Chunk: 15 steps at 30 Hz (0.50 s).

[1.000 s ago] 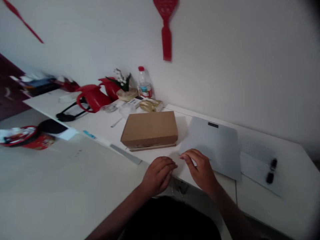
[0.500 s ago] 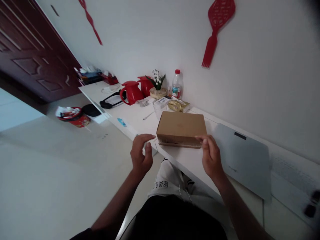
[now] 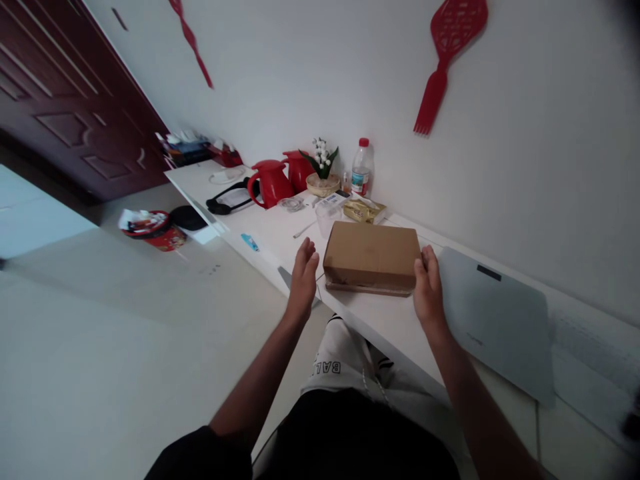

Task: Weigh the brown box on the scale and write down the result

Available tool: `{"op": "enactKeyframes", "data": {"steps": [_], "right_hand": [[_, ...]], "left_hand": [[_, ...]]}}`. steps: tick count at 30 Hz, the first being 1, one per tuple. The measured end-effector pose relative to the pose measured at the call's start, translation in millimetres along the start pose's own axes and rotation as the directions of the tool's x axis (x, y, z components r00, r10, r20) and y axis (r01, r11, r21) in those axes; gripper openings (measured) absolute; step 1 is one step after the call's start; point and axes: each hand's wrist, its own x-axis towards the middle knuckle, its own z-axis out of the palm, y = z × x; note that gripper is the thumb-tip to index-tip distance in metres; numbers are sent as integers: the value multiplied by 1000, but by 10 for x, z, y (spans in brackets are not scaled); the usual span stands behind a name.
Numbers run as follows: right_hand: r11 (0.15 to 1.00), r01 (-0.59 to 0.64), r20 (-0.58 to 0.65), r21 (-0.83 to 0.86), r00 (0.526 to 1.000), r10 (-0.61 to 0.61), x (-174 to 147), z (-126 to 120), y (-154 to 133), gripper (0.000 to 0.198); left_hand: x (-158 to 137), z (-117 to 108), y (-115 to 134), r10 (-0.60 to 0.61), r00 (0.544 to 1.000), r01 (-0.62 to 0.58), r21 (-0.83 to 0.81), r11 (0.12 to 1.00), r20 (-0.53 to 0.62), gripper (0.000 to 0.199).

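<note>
A brown cardboard box (image 3: pixel 373 252) lies flat on the white table (image 3: pixel 360 313), near its front edge. My left hand (image 3: pixel 303 277) is upright just off the box's left end, fingers stretched out and a small gap between. At the opposite end, my right hand (image 3: pixel 429 287) stands with its palm turned toward the box, fingers extended along its right side. Whether the right fingers touch the cardboard, I cannot tell. Neither hand is closed round anything.
A grey laptop (image 3: pixel 495 320) lies closed to the right. Behind the box are a gold packet (image 3: pixel 364 211), a plastic bottle (image 3: pixel 361 168), a potted flower (image 3: pixel 323 170) and red jugs (image 3: pixel 273 183). A blue object (image 3: pixel 249 242) lies left. A red bin (image 3: pixel 160 232) stands on the floor.
Both hands have straightened from curled fingers and moved to the box's two ends. The right hand has left the front edge for the right side. The view has shifted slightly; the box stays put.
</note>
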Motion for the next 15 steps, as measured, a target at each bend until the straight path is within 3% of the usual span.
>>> {"op": "enactKeyframes", "data": {"steps": [4, 9, 15], "right_hand": [[999, -33, -15, -15, 999, 33, -27, -51, 13, 80], [995, -100, 30, 2, 995, 100, -59, -63, 91, 94], [999, -40, 25, 10, 999, 40, -69, -51, 135, 82]], "left_hand": [[-29, 62, -73, -80, 996, 80, 1, 997, 30, 62], [-81, 136, -73, -83, 995, 82, 17, 996, 58, 57], [-111, 192, -65, -66, 997, 61, 103, 993, 47, 55]]}}
